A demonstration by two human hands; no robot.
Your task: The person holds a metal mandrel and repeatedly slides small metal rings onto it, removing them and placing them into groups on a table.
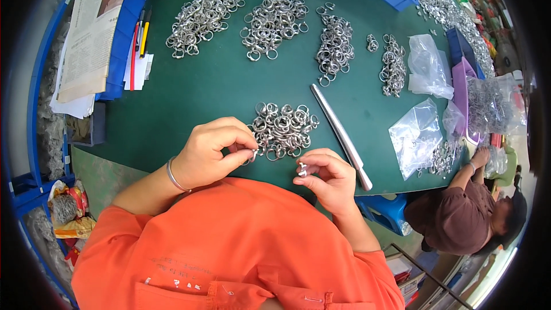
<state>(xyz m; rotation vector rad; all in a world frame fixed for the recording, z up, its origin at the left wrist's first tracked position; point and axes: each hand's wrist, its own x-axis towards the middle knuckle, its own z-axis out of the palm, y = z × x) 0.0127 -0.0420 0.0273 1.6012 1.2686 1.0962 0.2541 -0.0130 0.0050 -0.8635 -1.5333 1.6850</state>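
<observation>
My left hand (215, 148), a metal bangle on its wrist, pinches a small silver ring (253, 156) between thumb and fingertips. My right hand (328, 179) has its thumb and fingers closed on another silver ring (302, 169), seen almost edge-on. Both hands are at the near side of a loose pile of silver rings (282, 127) on the green table (155, 120). To the right of this pile, a tapered metal ring mandrel (340, 133) lies slantwise, its thick end toward me.
Farther back lie several heaps of rings (206, 20). Clear plastic bags (416, 138) and a purple basket (461, 83) stand at the right. A blue bin (125, 40) with newspaper and pens beside it is at left. Another person (459, 212) sits at the right edge.
</observation>
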